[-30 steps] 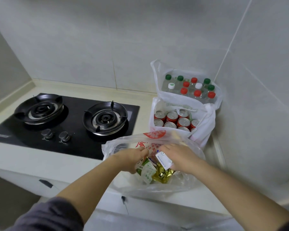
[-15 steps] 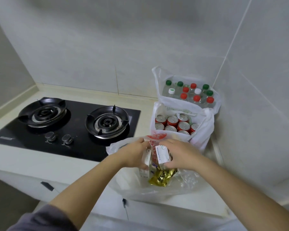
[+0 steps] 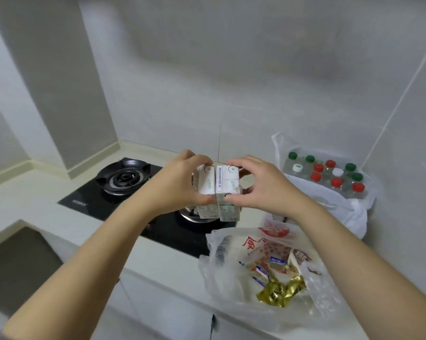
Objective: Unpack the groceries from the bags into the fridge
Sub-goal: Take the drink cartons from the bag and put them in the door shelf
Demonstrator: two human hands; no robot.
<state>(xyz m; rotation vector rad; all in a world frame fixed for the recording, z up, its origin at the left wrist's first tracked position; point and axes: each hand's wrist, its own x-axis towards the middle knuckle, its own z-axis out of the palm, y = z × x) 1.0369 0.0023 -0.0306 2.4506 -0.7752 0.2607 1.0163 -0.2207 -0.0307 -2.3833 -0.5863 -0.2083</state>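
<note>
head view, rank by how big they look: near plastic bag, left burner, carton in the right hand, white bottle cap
1. near plastic bag
2. left burner and the carton in the right hand: too close to rank, the carton is partly covered and nearer the camera
3. white bottle cap

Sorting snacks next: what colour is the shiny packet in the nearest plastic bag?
Gold; the head view shows the shiny packet inside the clear plastic bag.
</note>
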